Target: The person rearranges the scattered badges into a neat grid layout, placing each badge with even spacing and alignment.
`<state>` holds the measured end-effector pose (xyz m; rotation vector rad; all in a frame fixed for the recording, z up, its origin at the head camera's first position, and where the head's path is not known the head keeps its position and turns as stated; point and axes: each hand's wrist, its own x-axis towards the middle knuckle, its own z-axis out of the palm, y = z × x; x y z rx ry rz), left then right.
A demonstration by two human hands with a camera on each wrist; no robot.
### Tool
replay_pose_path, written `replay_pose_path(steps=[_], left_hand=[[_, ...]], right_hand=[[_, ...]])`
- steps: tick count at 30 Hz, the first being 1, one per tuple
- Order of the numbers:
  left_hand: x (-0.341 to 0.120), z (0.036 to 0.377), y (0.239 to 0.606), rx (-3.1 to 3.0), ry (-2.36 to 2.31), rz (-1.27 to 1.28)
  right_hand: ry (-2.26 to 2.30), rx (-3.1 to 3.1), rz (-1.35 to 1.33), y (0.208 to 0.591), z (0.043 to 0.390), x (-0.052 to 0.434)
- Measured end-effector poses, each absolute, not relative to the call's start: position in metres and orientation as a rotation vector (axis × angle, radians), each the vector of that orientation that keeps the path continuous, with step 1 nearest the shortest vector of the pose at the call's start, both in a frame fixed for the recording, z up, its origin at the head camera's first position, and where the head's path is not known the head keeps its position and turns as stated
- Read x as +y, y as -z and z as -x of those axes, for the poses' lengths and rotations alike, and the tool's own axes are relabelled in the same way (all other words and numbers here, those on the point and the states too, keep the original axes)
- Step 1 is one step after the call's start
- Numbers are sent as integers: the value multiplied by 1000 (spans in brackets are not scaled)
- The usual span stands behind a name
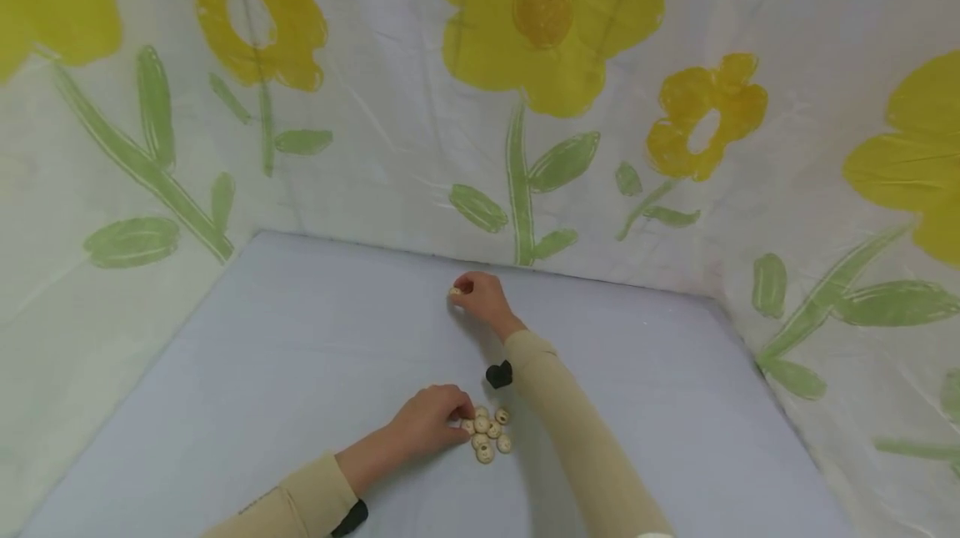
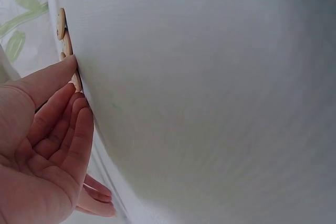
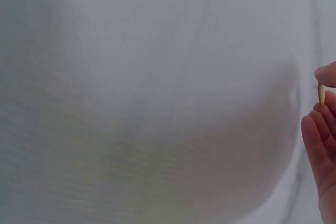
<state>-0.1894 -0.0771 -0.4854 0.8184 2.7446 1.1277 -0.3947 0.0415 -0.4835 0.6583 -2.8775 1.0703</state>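
Near the far edge of the table, my right hand [image 1: 483,302] pinches a small round wooden disc [image 1: 454,292] between thumb and fingers. The right wrist view catches that disc [image 3: 322,95] edge-on at the fingertips. Closer to me, my left hand [image 1: 429,421] is at the left side of a heap of similar pale wooden discs [image 1: 485,454] with dark marks. Its thumb and fingertips are round one disc [image 1: 468,427] at the heap's edge. In the left wrist view this disc [image 2: 77,83] is partly hidden by the thumb. The marks are too small to read.
A pale bluish-white tabletop [image 1: 315,338] spreads under both hands. White sheeting [image 1: 375,179] with painted yellow flowers and green leaves rises behind it and along both sides. Black wrist straps show at the sleeve [image 1: 592,438] cuffs.
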Motion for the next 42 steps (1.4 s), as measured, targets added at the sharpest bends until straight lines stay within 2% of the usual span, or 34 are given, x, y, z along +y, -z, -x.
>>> replay_pose_path(steps=[14, 42], left_hand=[[-78, 191, 486, 2760, -1147, -877], [-77, 189, 485, 2732, -1147, -804]], right_hand=[[-1006, -2893, -619, 484, 402, 25], [-1034, -2855, -622, 495, 407, 19]])
